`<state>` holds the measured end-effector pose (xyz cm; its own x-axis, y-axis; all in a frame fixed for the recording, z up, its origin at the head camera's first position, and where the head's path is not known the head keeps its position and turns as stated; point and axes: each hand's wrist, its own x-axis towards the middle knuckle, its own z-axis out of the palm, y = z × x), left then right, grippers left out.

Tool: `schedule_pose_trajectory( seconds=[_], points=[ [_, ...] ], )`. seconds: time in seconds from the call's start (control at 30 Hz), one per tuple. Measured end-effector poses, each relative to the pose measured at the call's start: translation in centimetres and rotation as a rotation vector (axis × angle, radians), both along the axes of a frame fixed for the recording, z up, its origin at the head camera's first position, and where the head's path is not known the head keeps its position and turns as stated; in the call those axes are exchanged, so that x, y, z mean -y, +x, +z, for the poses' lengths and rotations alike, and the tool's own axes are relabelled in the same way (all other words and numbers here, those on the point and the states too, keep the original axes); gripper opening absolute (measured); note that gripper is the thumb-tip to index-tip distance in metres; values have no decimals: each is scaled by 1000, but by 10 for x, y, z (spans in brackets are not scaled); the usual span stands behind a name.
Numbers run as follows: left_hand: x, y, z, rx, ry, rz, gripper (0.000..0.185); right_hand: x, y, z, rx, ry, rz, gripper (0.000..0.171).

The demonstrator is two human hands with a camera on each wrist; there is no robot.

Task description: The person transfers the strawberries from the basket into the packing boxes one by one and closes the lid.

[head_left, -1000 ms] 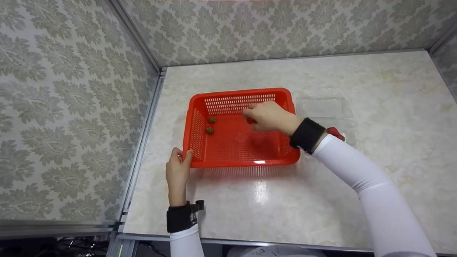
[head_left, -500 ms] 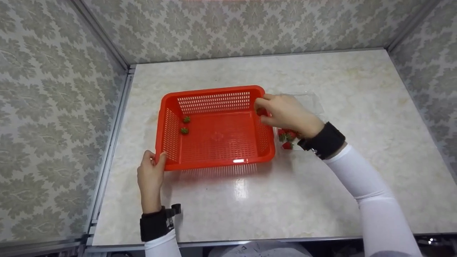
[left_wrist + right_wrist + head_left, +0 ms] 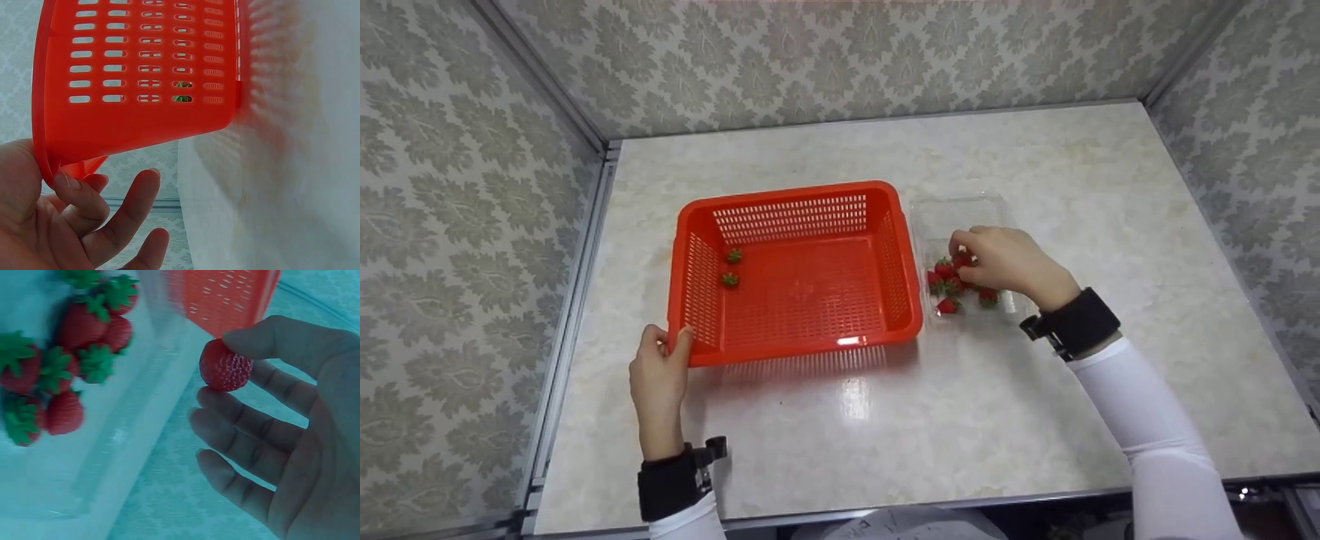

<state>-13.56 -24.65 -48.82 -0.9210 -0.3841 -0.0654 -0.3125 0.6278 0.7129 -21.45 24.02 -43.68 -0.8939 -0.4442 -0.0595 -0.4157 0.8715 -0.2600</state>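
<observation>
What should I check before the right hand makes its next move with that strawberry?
1. Right hand pinches a strawberry: ok.
2. Stem removed from it: cannot tell.
3. Left hand holds the red basket by its near left corner: ok.
4. Basket floor has room; only two green tops lie there: ok.
5. Clear tray still holds strawberries: ok.
6. Basket flat on the table: cannot tell.

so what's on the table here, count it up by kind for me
red basket: 1
clear tray: 1
green leafy bits in the basket: 2
stemless strawberry pinched in the right hand's fingers: 1
strawberries in the tray: at least 6; they overlap, so this count is rough
total: at least 11
</observation>
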Motion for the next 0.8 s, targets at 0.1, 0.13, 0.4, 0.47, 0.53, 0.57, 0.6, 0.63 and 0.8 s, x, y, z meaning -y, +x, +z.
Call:
schedule_pose_trajectory(
  seconds=[0.1, 0.13, 0.4, 0.47, 0.53, 0.57, 0.6, 0.63, 0.8],
  points=[
    [2, 2, 1, 28, 13, -2, 30, -3, 3, -16, 52, 20, -18, 20],
    [2, 3, 1, 31, 15, -4, 30, -4, 5, -20, 68, 26, -20, 20],
    [3, 4, -1, -16, -6, -17, 29, -6, 9, -43, 115, 52, -33, 18],
    [3, 5, -2, -21, -3, -19, 29, -6, 10, -47, 117, 53, -30, 18],
    [3, 5, -3, -26, -3, -23, 29, -6, 11, -51, 114, 61, -24, 19],
    [3, 5, -3, -30, -5, -24, 29, -6, 11, -52, 109, 65, -17, 20],
    [3, 5, -4, -35, -8, -24, 29, -6, 11, -53, 104, 69, -11, 21],
    [3, 5, -4, -41, -12, -23, 28, -6, 12, -53, 100, 72, -7, 21],
    [1, 0, -2, -64, -15, -33, 29, -8, 9, -46, 105, 66, -28, 18]
  ],
)
